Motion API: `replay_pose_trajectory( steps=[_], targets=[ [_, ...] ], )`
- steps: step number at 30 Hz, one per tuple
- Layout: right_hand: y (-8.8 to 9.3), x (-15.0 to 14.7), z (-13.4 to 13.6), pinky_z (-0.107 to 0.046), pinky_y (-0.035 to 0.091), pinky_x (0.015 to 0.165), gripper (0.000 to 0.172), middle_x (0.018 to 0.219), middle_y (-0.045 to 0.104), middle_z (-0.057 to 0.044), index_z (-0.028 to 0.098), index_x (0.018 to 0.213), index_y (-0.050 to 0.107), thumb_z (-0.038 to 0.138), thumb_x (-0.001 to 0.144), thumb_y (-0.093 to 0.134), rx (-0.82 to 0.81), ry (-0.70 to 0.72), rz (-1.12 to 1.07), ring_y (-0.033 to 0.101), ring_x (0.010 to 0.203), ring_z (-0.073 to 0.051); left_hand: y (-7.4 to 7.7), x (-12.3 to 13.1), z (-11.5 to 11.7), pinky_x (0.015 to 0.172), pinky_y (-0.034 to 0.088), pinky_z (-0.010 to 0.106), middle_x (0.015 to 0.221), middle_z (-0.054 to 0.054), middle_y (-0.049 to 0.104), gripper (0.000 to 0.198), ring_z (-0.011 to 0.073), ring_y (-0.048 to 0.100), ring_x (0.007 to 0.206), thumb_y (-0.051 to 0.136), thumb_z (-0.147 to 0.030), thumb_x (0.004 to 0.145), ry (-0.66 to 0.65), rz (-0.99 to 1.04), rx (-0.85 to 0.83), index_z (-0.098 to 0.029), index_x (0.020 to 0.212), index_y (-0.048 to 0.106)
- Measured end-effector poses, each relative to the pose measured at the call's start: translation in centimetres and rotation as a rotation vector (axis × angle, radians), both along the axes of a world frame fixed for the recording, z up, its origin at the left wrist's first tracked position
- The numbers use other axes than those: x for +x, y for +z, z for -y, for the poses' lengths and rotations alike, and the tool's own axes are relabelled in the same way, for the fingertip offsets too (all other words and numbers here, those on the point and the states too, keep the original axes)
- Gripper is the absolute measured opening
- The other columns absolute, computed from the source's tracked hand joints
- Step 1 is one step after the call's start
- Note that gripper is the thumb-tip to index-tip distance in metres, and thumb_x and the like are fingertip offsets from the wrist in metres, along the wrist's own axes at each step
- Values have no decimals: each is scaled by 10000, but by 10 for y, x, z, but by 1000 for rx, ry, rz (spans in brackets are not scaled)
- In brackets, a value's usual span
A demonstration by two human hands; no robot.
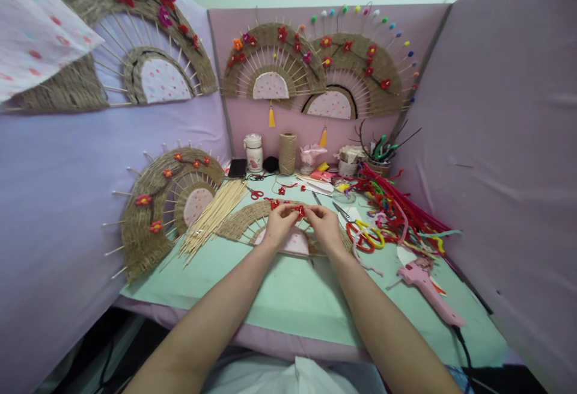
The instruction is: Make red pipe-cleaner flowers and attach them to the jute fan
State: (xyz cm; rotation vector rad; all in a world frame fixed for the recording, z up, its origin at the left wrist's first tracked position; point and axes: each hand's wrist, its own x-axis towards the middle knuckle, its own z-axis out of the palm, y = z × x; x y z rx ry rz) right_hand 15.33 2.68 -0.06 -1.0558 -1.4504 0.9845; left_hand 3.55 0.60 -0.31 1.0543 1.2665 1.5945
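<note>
Both hands [281, 223] [325, 224] pinch a red flower [300, 212].

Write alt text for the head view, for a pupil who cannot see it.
A left hand and right hand pinch a red flower over a twine fan on a green table. Sticks lie to the left; scissors, pipe cleaners and a glue gun to the right. Finished-looking fans show on the walls.
</note>
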Motion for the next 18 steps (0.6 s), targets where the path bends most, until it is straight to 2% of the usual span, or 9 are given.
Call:
replay_pose_trajectory(
  steps=[3,8,11,14,18],
  targets=[
    [-1,0,-2,-267,440,555,281,720,676,-63,143,765,658,398,687,566,-42,35,-23,568,603,-164,-1,-1,0,617,504,259,695,43,684,145,132,616,622,607,-178,659,-8,31,-40,-141,785,668],
    [4,2,1,-304,466,697,244,815,687,-75,156,803,663,356,703,566,105,31,91,609,740,-193,-2,-3,2,674,503,272,706,48,691,138,153,630,676,596,-137,643,23,-148,20,-137,748,686],
    [5,3,2,-302,462,690,240,807,684,-72,161,802,658,355,726,538,140,42,110,609,729,-191,-2,-3,2,689,501,277,726,51,694,160,156,630,695,587,-123,643,29,-222,41,-139,763,691],
    [3,4,0,-296,455,670,240,753,676,-61,160,763,649,365,725,531,110,35,113,597,697,-187,-2,-3,2,692,497,276,730,47,690,166,150,623,688,594,-127,642,7,-222,27,-142,777,689],
    [-1,4,-4,-280,434,646,255,731,657,-46,160,735,631,390,724,522,102,28,160,572,690,-177,-2,-4,2,687,491,273,716,35,682,153,143,614,671,591,-113,632,40,-239,29,-147,749,682]
  ],
)
